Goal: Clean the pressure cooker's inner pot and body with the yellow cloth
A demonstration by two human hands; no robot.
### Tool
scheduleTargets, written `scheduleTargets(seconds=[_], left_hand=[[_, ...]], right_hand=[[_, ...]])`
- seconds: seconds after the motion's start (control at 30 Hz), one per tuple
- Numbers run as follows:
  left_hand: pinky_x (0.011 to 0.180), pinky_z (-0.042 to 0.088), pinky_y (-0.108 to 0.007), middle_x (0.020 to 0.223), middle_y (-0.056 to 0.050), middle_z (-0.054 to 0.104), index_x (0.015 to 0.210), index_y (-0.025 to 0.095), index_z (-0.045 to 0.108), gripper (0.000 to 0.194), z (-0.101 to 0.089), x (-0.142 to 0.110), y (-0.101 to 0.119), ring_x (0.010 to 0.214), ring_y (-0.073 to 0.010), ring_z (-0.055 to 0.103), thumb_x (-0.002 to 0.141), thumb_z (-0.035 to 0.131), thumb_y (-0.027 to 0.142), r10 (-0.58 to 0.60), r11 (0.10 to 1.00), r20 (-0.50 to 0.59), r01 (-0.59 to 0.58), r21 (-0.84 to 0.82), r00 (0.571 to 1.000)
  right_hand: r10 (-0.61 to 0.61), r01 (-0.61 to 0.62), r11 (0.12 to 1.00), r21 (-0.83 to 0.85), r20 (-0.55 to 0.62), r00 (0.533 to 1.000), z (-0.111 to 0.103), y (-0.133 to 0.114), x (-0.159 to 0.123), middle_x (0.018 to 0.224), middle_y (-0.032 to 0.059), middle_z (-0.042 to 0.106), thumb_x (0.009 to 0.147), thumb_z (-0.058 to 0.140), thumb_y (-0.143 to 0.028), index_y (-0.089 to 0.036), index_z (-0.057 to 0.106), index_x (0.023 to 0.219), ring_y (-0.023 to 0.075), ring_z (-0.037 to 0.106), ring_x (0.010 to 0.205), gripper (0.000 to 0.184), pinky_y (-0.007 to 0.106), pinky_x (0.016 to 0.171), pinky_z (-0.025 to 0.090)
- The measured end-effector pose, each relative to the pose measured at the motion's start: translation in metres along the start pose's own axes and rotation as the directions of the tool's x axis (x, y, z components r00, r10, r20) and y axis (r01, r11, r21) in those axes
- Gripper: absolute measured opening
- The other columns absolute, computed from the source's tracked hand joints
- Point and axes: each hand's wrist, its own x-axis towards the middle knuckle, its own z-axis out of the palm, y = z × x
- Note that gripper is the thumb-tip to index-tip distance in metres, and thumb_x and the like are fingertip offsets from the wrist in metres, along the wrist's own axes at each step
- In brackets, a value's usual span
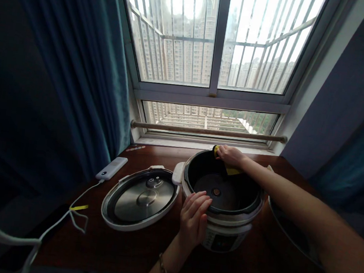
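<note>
Your right fingers (222, 152) pinch a yellow cloth (233, 170) at the far side of a round pot (231, 221), white outside, black inside; your left fingers (195, 202) grip its near side.

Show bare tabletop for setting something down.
Bare brown wooden tabletop: behind the round white-rimmed steel lid, and in front of it, left of the left hand. Crowded: right of the round white cooker: dark rounded vessel and right arm.

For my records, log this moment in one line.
left hand: at cooker, near left side | right hand: holds yellow cloth at cooker's far edge | cooker: open | lid: left of cooker, underside up
</note>
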Motion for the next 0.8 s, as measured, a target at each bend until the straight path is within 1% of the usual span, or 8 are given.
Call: scheduleTargets(seconds=[0.13,0.3,0.4,0.53,0.6,0.67,0.73,0.8], left_hand=[[0.095,0.038,-0.044,0.109,-0.012,0.062,0.114,0.014,0.053,0.035,0.000,0.001,-0.001,0.114,-0.0238,0.051,0.086,0.033,0.017,0.006,1.000,0.002,-0.006,0.021,1.000],[0.095,0.037,-0.045,0.109,-0.012,0.061,0.115,0.013,0.053,0.036,0.000,0.001,0.000,0.114,-0.0239,0.050,0.085,0.034,0.015,0.019,1.000,0.000,-0.019,0.002,1.000],[0.096,0.036,-0.046,0.110,-0.012,0.060,0.116,0.013,0.052,0.037,-0.001,0.001,0.001,0.115,-0.0239,0.049,0.084,0.034,0.013,0.001,1.000,0.013,-0.001,-0.014,1.000],[0.096,0.036,-0.046,0.111,-0.012,0.059,0.116,0.014,0.052,0.037,-0.002,0.001,0.003,0.115,-0.0234,0.048,0.084,0.035,0.012,-0.010,0.999,0.028,0.011,-0.033,1.000],[0.096,0.036,-0.046,0.111,-0.012,0.059,0.116,0.014,0.052,0.036,-0.003,0.001,0.003,0.115,-0.0232,0.048,0.084,0.035,0.012,-0.015,0.999,0.030,0.017,-0.041,0.999],[0.096,0.036,-0.046,0.111,-0.012,0.059,0.115,0.014,0.052,0.036,-0.003,0.002,0.004,0.115,-0.0231,0.049,0.084,0.035,0.012,-0.019,0.999,0.032,0.020,-0.046,0.999],[0.096,0.036,-0.046,0.111,-0.012,0.059,0.115,0.014,0.052,0.036,-0.003,0.002,0.004,0.114,-0.0229,0.049,0.084,0.035,0.012,-0.016,0.999,0.031,0.017,-0.050,0.999],[0.096,0.036,-0.046,0.111,-0.012,0.059,0.116,0.014,0.052,0.036,-0.003,0.002,0.003,0.115,-0.0230,0.049,0.084,0.035,0.012,-0.013,0.999,0.033,0.015,-0.052,0.999]], right_hand=[[-0.077,0.079,0.996,0.050,-0.034,0.996,0.005,0.005,0.010,0.102,0.0155,0.054,0.093,0.036,-0.035,-0.009,0.052,0.107,0.0224,0.052,0.090,0.034,0.031,0.075,0.042],[-0.037,0.043,0.993,0.109,-0.057,0.998,0.008,0.008,0.013,0.103,0.0156,0.053,0.091,0.043,-0.035,-0.007,0.050,0.110,0.0225,0.051,0.098,0.034,0.035,0.086,0.042],[-0.001,0.008,0.991,0.135,-0.051,0.999,0.011,0.008,0.004,0.108,0.0172,0.053,0.089,0.046,-0.026,-0.005,0.043,0.122,0.0232,0.052,0.103,0.039,0.036,0.090,0.042],[0.019,-0.016,0.987,0.159,-0.019,1.000,0.011,0.006,-0.022,0.127,0.0209,0.046,0.084,0.038,-0.005,-0.003,0.030,0.136,0.0252,0.046,0.118,0.052,0.038,0.095,0.041],[0.001,-0.002,0.981,0.192,0.006,1.000,0.007,0.006,-0.035,0.136,0.0218,0.039,0.082,0.036,-0.001,-0.002,0.035,0.134,0.0261,0.038,0.127,0.052,0.038,0.100,0.038],[-0.029,0.013,0.965,0.261,0.056,0.998,0.002,0.006,-0.046,0.141,0.0210,0.033,0.080,0.036,0.000,0.000,0.047,0.126,0.0264,0.030,0.132,0.047,0.039,0.106,0.032],[-0.057,0.003,0.932,0.363,0.139,0.989,-0.003,0.007,-0.052,0.138,0.0192,0.039,0.079,0.040,-0.001,-0.002,0.060,0.112,0.0257,0.031,0.131,0.039,0.038,0.109,0.027],[-0.074,-0.027,0.895,0.445,0.207,0.975,-0.008,0.006,-0.057,0.124,0.0170,0.055,0.077,0.045,-0.002,-0.007,0.067,0.098,0.0241,0.043,0.124,0.031,0.037,0.106,0.031]])
